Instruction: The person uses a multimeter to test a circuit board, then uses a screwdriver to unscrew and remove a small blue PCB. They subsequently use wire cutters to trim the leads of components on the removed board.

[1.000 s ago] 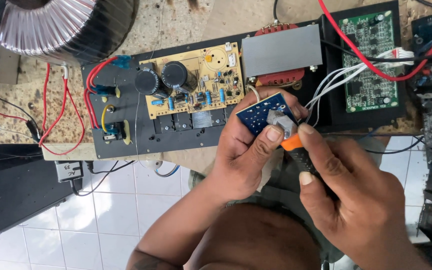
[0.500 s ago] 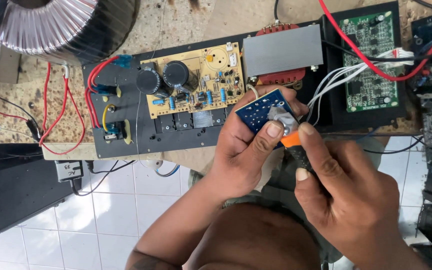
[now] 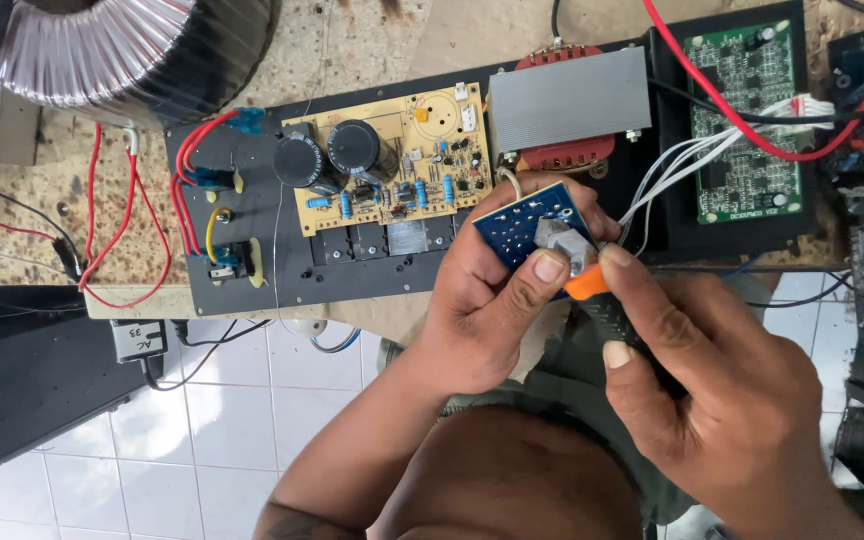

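Left hand (image 3: 497,310) pinched the small blue circuit board (image 3: 524,222), thumb pressed over its metal fitting (image 3: 559,243), wrist bent upward. Right hand (image 3: 722,400) curled tight around an orange-and-black screwdriver (image 3: 592,287), tip at that fitting. Board hovered just near of the black chassis (image 3: 252,280), its yellow circuit board (image 3: 392,170) farther left.

I see bright, even daylight and only soft shadows; focus is sharp throughout, with mild glare on the white floor tiles (image 3: 242,400).
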